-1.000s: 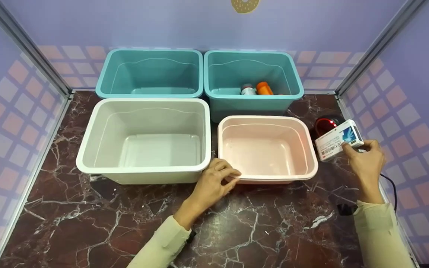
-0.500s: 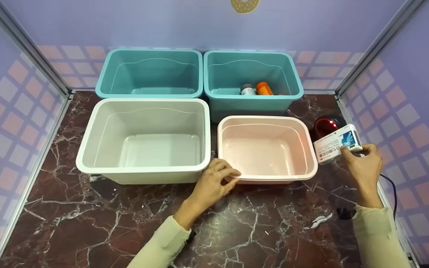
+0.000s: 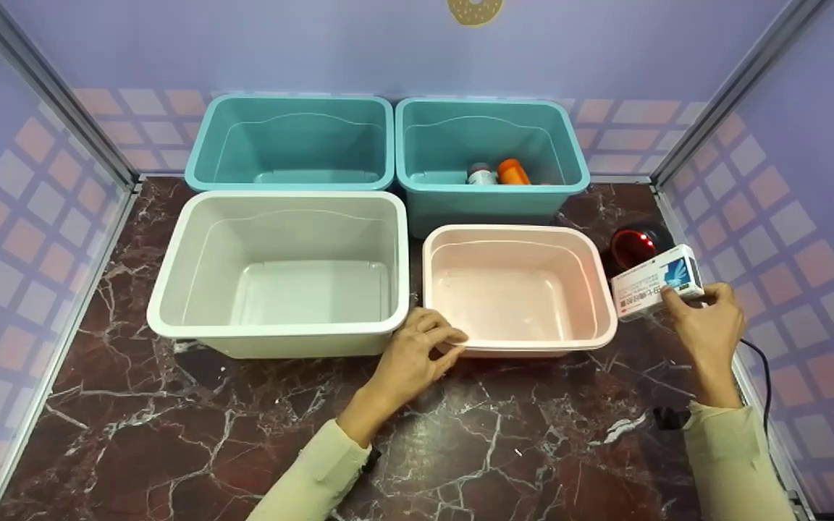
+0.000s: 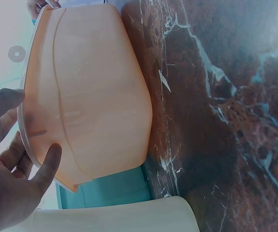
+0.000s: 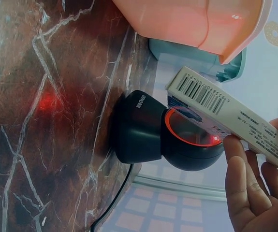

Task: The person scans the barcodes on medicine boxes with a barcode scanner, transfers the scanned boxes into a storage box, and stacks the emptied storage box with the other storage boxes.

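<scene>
My right hand [image 3: 710,322] pinches a white and blue medicine box [image 3: 641,286] between thumb and fingers. The box is tilted in front of a black barcode scanner [image 5: 139,133], whose ring glows red. On the box's narrow side a printed barcode [image 5: 201,94] shows in the right wrist view. My left hand [image 3: 417,351] grips the near left rim of a pink bin [image 3: 518,346], fingers over the edge and thumb by the outer wall [image 4: 100,96]. The right hand's fingers behind the box are partly hidden in the head view.
A white bin [image 3: 279,331] stands left of the pink one. Behind them are two teal bins, the left [image 3: 290,187] and the right [image 3: 493,189]. In the right one lie an orange bottle [image 3: 512,172] and a white bottle [image 3: 481,175]. A black cable [image 3: 766,369] runs along the right edge.
My right hand has drawn the medicine box slightly nearer to me, with little motion in the last half second. The left hand and the bins have stayed put.
</scene>
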Demonstrator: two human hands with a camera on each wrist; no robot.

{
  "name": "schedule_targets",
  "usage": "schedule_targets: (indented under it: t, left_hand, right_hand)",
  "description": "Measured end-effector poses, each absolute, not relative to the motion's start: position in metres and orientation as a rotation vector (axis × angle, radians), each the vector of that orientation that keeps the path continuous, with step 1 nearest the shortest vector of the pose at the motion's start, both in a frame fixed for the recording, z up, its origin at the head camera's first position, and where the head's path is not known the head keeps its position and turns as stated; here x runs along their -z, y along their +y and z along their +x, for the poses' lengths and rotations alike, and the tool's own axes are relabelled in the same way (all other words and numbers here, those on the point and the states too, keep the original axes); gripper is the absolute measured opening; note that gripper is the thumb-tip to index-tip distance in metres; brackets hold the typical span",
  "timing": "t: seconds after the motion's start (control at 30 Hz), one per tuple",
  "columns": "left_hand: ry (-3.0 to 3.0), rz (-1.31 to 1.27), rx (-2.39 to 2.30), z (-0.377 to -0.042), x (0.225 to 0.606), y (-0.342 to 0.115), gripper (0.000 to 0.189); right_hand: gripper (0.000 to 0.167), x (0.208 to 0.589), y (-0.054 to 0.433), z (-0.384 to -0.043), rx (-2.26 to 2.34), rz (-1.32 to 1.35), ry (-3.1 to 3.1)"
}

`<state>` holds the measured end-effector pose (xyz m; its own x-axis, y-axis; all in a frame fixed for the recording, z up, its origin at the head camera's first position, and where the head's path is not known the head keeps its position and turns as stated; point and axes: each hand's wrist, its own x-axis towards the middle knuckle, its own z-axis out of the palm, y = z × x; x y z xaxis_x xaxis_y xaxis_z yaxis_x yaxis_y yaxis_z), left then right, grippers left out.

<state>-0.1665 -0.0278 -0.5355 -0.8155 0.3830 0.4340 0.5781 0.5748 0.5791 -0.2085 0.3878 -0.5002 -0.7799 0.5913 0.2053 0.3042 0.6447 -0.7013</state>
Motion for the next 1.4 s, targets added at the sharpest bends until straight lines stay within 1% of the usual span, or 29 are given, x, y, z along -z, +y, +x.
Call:
schedule_targets:
  t: [0.37, 0.67, 0.83, 1.03, 1.23, 1.4]
  left_hand:
    - [-2.534, -0.801, 1.064, -0.167, 0.536, -0.028, 0.013]
    - [-2.556, -0.789, 1.094, -0.167, 0.536, -0.028, 0.014]
    - [-2.555, -0.79, 1.078, -0.167, 0.536, -0.028, 0.014]
    - [-2.53, -0.799, 1.091, -0.167, 0.537, -0.028, 0.013]
    - [-2.516, -0.807, 1.091, -0.167, 0.537, -0.028, 0.013]
    - [-2.508, -0.806, 1.103, -0.167, 0.537, -0.028, 0.013]
  right_hand:
    - [0.03, 0.5, 0.381, -0.215, -1.005, -0.684, -2.398]
    - [0.032, 0.502, 0.377, -0.224, -0.939, -0.669, -2.404]
    - [0.033, 0.502, 0.376, -0.225, -0.935, -0.676, -2.412]
    - [0.038, 0.502, 0.377, -0.222, -0.938, -0.679, -2.419]
    - [0.028, 0.5, 0.38, -0.216, -0.969, -0.7, -2.397]
    - [0.029, 0.5, 0.382, -0.211, -0.985, -0.718, -2.375]
